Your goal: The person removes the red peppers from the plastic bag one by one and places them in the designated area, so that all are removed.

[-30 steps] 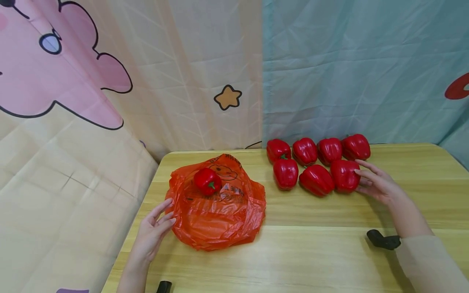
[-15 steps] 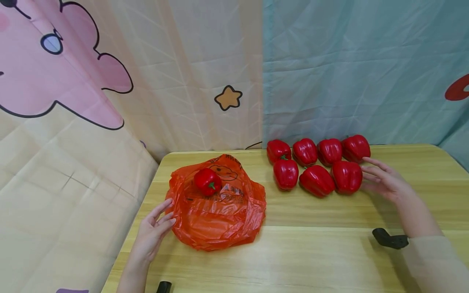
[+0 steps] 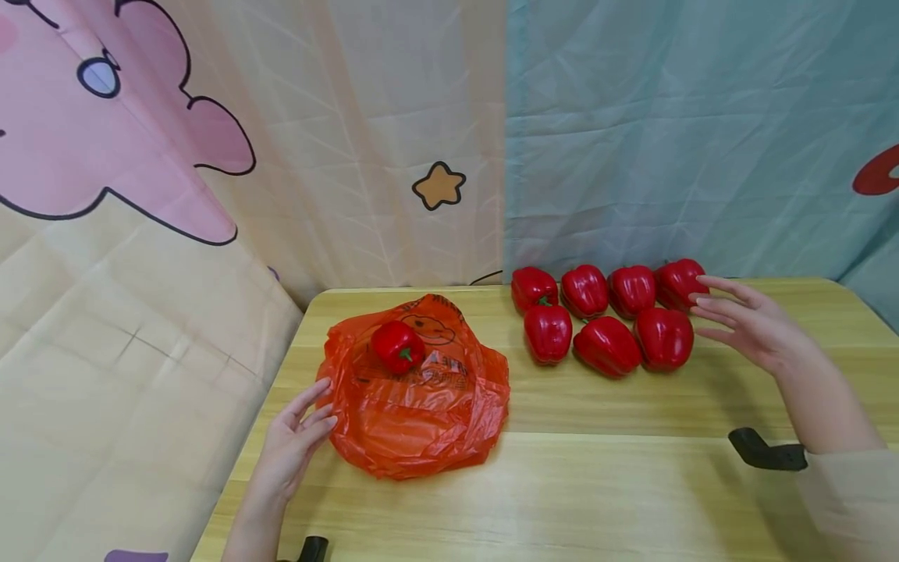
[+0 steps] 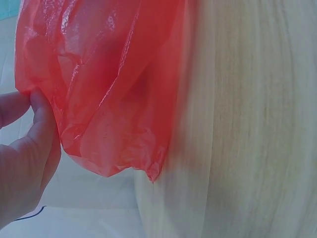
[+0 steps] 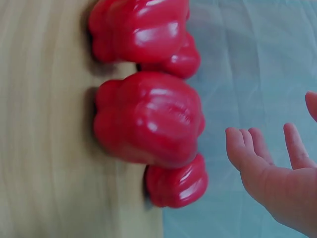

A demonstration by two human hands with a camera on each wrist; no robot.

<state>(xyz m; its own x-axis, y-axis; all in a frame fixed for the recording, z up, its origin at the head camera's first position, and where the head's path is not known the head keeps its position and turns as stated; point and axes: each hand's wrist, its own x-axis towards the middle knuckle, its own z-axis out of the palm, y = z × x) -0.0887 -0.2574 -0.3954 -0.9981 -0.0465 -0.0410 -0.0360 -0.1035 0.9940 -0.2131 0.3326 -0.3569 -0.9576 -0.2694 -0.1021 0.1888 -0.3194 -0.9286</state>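
My left hand [image 3: 286,449] grips the left rim of a red plastic bag [image 3: 414,453] with dark print. In the left wrist view, its fingertips [image 4: 37,101] meet the bag's edge. Inside the bag lies a red bell pepper [image 3: 397,348] with a green stem. On the right side, my right hand [image 3: 755,324] hovers with fingers extended and holds nothing. It is nearest the front-row end bell pepper [image 3: 664,339] and the back-row end bell pepper [image 3: 680,282]. The right wrist view shows a gap between this hand [image 5: 277,183] and the peppers.
Several more red bell peppers [image 3: 607,346] stand in two rows near the wooden table's [image 3: 583,484] back edge. A printed curtain [image 3: 632,156] hangs behind it. Black camera mounts [image 3: 767,451] stick out by both wrists.
My right hand has let go of the front-row end pepper, which settled slightly rightward, and moved up and right. The left hand and bag have stayed in place.
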